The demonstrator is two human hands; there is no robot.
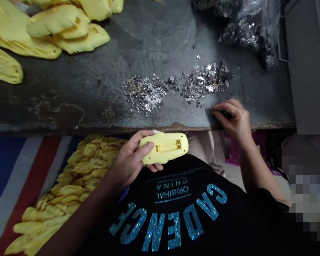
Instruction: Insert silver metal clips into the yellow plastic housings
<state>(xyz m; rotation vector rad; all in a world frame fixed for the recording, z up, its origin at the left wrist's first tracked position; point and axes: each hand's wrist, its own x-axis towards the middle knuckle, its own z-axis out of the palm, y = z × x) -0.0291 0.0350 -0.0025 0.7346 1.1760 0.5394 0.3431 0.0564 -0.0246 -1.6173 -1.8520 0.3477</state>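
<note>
My left hand is closed around a yellow plastic casing, held just in front of the table edge. The casing's battery compartment faces up, with small holes near its corners. Over the table's right part, my right hand has its thumb and forefinger pinched together at the surface. Whatever sits between those fingertips is too small to make out. To the left of that hand lie two heaps of small shiny metal pieces, a right heap and a left heap.
Yellow casings are piled at the table's far left. Many more lie in a heap below the table edge, by a striped cloth. A clear plastic bag of metal pieces stands back right, beside a grey box.
</note>
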